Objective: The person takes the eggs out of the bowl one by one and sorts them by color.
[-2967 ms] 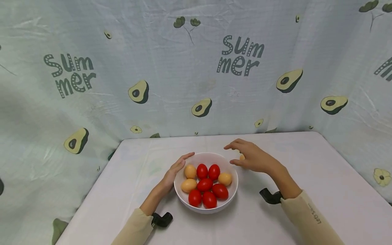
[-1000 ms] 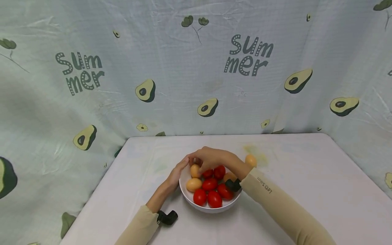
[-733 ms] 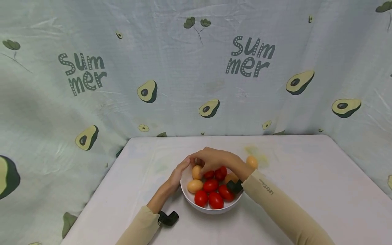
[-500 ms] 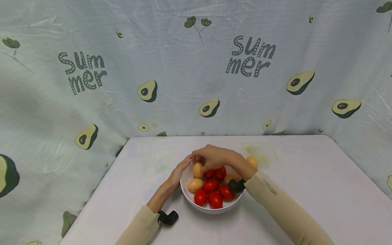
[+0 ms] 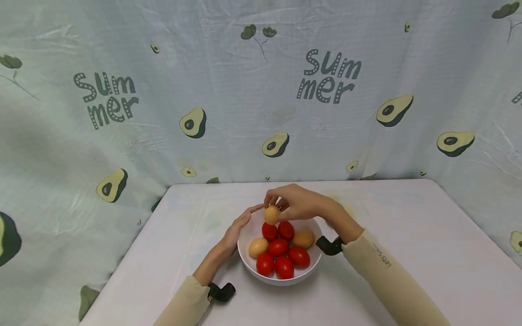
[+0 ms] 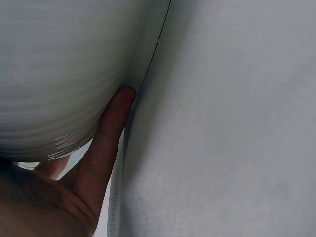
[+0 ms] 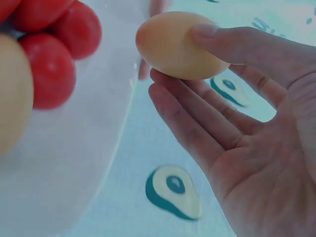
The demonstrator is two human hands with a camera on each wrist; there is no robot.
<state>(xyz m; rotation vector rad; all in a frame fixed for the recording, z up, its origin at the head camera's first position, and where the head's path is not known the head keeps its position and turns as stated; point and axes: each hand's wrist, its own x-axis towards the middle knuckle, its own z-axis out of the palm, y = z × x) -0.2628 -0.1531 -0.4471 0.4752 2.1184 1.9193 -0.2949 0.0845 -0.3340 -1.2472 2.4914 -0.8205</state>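
In the head view, a white bowl holds several shiny red oval tomatoes, a tan egg at the left and another at the right. Just above its far rim, my right hand pinches a tan egg between thumb and fingers. The right wrist view shows this egg lying on its side under the thumb, clear of the bowl. Against the bowl's left side rests my left hand, its fingers extended along the wall. One finger touches the bowl's outside in the left wrist view.
The bowl stands on a table with a pale cloth. A curtain printed with avocados hangs right behind the table's far edge. Black camera mounts sit on both wrists. My right forearm hides part of the table to the bowl's right.
Three seconds ago my right hand was right of the bowl; it reached in and grasped the egg at the back left. Now that egg is lifted, shifted slightly right. My left hand stayed at the bowl.
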